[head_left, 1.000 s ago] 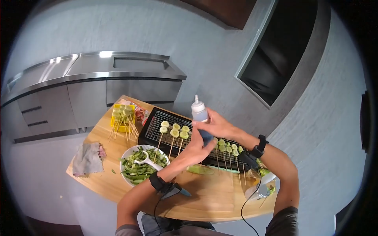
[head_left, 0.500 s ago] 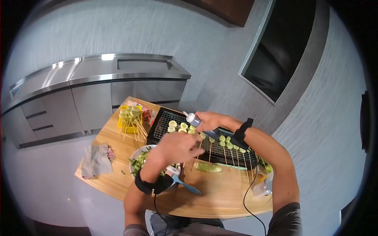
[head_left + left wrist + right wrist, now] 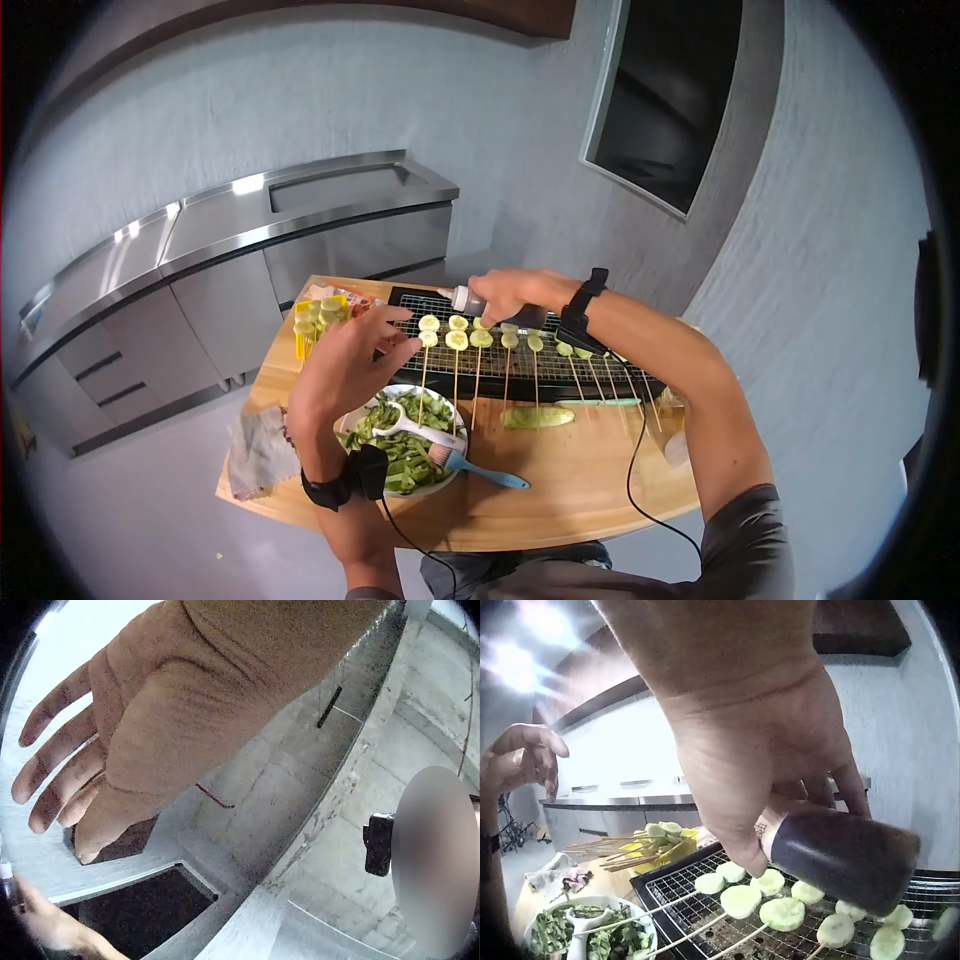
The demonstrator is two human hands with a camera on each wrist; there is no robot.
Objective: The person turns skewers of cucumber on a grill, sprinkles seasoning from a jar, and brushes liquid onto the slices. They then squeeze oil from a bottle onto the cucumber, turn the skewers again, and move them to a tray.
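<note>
My right hand (image 3: 508,291) grips a squeeze bottle (image 3: 840,859) with a white cap and dark contents. The bottle lies tipped on its side over the grill (image 3: 505,386), its nozzle pointing left. Below it, skewered cucumber slices (image 3: 456,339) lie in a row on the wire mesh, their sticks reaching out over the front edge. My left hand (image 3: 345,362) is raised in the air near the grill's left end, fingers loosely spread and holding nothing. In the left wrist view its palm and fingers show against the wall.
A white bowl (image 3: 462,470) of green peelings holds a white peeler (image 3: 430,432); a blue-handled brush (image 3: 490,477) lies over its rim. A yellow basket (image 3: 301,346) with more skewers stands behind the left hand. A cloth (image 3: 262,455) and a cucumber piece (image 3: 538,418) lie on the table.
The bottle has gone from upright between both hands to tipped sideways in my right hand over the grill. My left hand has come off it and moved left.
</note>
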